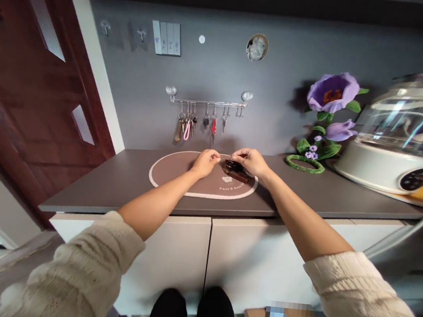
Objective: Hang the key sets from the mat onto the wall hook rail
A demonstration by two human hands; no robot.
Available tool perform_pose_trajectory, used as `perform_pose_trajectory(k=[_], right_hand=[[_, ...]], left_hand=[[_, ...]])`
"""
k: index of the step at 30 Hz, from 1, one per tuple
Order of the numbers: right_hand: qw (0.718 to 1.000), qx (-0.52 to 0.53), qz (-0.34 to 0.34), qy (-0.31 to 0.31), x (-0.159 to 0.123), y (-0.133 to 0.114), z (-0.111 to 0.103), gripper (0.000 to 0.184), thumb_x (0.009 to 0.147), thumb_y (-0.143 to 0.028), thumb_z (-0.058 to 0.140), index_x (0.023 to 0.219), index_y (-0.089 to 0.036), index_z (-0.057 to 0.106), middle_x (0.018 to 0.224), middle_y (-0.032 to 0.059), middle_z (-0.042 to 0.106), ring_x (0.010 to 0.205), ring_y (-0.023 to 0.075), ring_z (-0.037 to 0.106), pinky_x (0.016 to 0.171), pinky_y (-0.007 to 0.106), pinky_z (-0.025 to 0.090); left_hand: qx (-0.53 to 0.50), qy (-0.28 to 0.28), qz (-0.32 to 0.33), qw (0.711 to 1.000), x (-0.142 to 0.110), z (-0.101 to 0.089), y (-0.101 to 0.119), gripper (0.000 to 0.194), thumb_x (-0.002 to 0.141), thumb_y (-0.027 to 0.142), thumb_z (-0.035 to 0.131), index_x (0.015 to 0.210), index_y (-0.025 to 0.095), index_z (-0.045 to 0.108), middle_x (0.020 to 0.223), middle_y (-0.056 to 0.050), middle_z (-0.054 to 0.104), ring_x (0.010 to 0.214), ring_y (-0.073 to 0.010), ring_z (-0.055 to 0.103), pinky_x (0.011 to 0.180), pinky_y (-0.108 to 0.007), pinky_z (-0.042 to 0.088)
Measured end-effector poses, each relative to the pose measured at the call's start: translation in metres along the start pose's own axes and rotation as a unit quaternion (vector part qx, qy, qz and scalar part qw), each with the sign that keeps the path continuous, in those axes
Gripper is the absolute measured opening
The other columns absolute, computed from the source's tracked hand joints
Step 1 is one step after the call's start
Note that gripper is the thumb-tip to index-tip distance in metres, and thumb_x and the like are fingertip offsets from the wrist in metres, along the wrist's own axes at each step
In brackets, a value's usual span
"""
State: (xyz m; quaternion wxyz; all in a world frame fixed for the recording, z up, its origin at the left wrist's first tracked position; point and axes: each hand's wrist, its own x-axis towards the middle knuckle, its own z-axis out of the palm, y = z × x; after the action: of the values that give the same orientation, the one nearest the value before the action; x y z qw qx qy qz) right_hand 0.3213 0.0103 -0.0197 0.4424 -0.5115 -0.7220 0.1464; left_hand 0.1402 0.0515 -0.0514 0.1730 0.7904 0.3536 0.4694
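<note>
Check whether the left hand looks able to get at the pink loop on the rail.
Probably yes: the pink loop hangs in plain view below the rail, and nothing shows between it and the left hand, though keys hang close beside it.

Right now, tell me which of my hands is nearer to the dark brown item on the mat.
Right. The right hand is at the far right edge of the dark brown item; the left hand is just off its left side.

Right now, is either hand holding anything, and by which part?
Cannot be told: the right hand is at the upper edge of the dark brown item, any grip unclear. Nothing shows in the left hand.
</note>
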Motion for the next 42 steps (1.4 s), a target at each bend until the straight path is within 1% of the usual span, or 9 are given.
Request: perform_pose_trajectory(k=[3,7,10,14,21,24,32,37,42], right_hand=[[0.994,-0.102,-0.038,-0.019,-0.005,0.004,-0.002,0.014,0.069,-0.028,0.061,0.071,-0.016,0.068,0.073,0.0028,0.066,0.063,0.0126,0.054,0.064,0.025,0.039],[0.973,-0.200,-0.105,-0.052,-0.004,0.006,-0.002,0.012,0.071,-0.027,0.061,0.072,-0.019,0.069,0.076,0.0038,0.067,0.074,0.0160,0.055,0.075,0.029,0.037],[0.959,-0.239,-0.137,-0.065,-0.001,0.009,0.002,0.011,0.070,-0.028,0.062,0.074,-0.021,0.070,0.079,0.0035,0.067,0.081,0.0184,0.054,0.081,0.033,0.032],[0.952,-0.255,-0.155,-0.069,0.003,0.015,0.006,0.014,0.072,-0.032,0.061,0.075,-0.021,0.070,0.079,0.0046,0.065,0.081,0.0184,0.051,0.081,0.034,0.031],[0.957,-0.246,-0.144,-0.053,0.005,0.017,0.009,0.019,0.075,-0.033,0.056,0.076,-0.020,0.068,0.084,0.0064,0.060,0.084,0.0197,0.047,0.081,0.035,0.030],[0.963,-0.236,-0.127,-0.034,0.005,0.016,0.010,0.020,0.076,-0.033,0.053,0.078,-0.018,0.066,0.087,0.0071,0.059,0.085,0.0201,0.045,0.081,0.035,0.031],[0.972,-0.192,-0.132,-0.008,0.003,0.006,0.010,0.021,0.080,-0.030,0.044,0.080,-0.016,0.060,0.082,0.0054,0.060,0.082,0.0185,0.046,0.080,0.034,0.031],[0.978,-0.150,-0.141,0.013,0.003,0.002,0.010,0.025,0.081,-0.036,0.044,0.078,-0.015,0.058,0.080,0.0053,0.060,0.080,0.0175,0.046,0.078,0.032,0.033],[0.988,-0.068,-0.139,0.003,0.003,-0.002,0.010,0.031,0.081,-0.043,0.044,0.079,-0.015,0.056,0.075,0.0039,0.058,0.072,0.0136,0.046,0.072,0.028,0.035]], left_hand=[[0.012,-0.027,-0.006,1.000,-0.001,0.000,0.002,0.010,0.073,0.016,0.051,0.080,0.014,0.059,0.080,-0.004,0.059,0.070,-0.0114,0.051,0.070,-0.026,0.042],[0.043,-0.053,0.006,0.998,-0.001,0.000,0.003,0.012,0.073,0.015,0.052,0.081,0.014,0.061,0.081,-0.005,0.060,0.070,-0.0117,0.051,0.071,-0.026,0.042],[0.059,-0.057,0.016,0.997,-0.001,0.001,0.003,0.013,0.073,0.015,0.052,0.082,0.014,0.062,0.081,-0.005,0.060,0.071,-0.0123,0.051,0.071,-0.027,0.042],[0.069,-0.066,0.027,0.995,0.000,0.000,0.003,0.014,0.073,0.016,0.053,0.083,0.014,0.063,0.083,-0.005,0.061,0.071,-0.0124,0.052,0.072,-0.027,0.042],[0.076,-0.074,0.048,0.993,0.000,0.000,0.006,0.014,0.073,0.017,0.053,0.083,0.014,0.063,0.083,-0.005,0.062,0.073,-0.0124,0.052,0.073,-0.027,0.041],[0.075,-0.060,0.064,0.993,-0.001,0.000,0.006,0.015,0.074,0.020,0.053,0.084,0.014,0.063,0.082,-0.005,0.061,0.074,-0.0128,0.052,0.073,-0.027,0.040],[0.056,0.010,0.075,0.996,0.000,-0.001,0.013,0.012,0.075,0.022,0.051,0.077,0.015,0.061,0.075,-0.003,0.059,0.069,-0.0118,0.049,0.068,-0.025,0.038],[0.025,0.045,0.074,0.996,0.002,-0.001,0.014,0.010,0.074,0.024,0.053,0.074,0.015,0.058,0.073,-0.002,0.058,0.066,-0.0107,0.048,0.066,-0.024,0.039],[0.005,0.058,0.066,0.996,0.004,-0.001,0.015,0.006,0.073,0.020,0.054,0.074,0.015,0.057,0.073,-0.002,0.059,0.066,-0.0097,0.048,0.067,-0.024,0.040]])
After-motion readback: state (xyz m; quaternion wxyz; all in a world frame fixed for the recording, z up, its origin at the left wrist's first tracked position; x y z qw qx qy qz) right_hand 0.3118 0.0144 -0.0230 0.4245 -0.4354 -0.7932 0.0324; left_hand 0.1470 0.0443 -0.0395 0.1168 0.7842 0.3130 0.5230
